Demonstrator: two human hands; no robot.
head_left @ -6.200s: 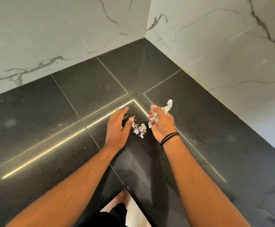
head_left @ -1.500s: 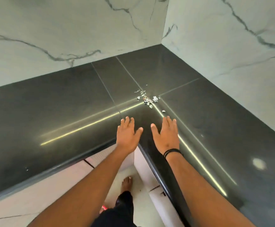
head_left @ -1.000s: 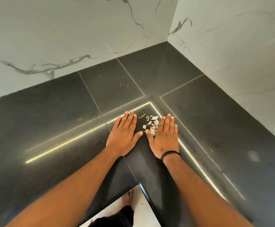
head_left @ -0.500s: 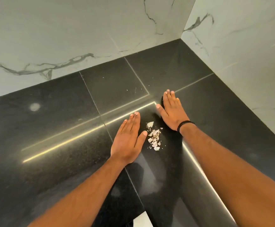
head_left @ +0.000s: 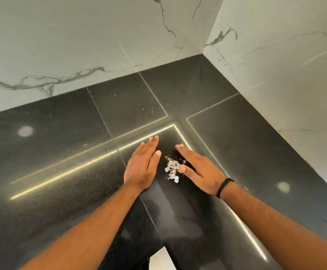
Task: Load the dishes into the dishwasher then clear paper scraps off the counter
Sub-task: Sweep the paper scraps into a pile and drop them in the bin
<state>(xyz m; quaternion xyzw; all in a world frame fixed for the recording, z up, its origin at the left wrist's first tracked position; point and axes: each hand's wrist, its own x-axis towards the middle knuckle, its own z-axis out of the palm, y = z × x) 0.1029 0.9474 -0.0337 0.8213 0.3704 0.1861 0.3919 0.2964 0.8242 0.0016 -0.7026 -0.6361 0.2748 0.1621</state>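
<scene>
The paper scraps (head_left: 171, 169) lie in a small heap on the black counter (head_left: 246, 145), near its inner corner, between the two hands. The left hand (head_left: 142, 165) rests flat with straight fingers just left of the heap, about where it was half a second ago. The right hand (head_left: 198, 169) (it wears a dark band (head_left: 223, 187) at the wrist) has come back from the far side of the heap and now lies flat just right of it, thumb touching the scraps; neither hand holds anything. Behind stands the marble wall (head_left: 100, 39).
</scene>
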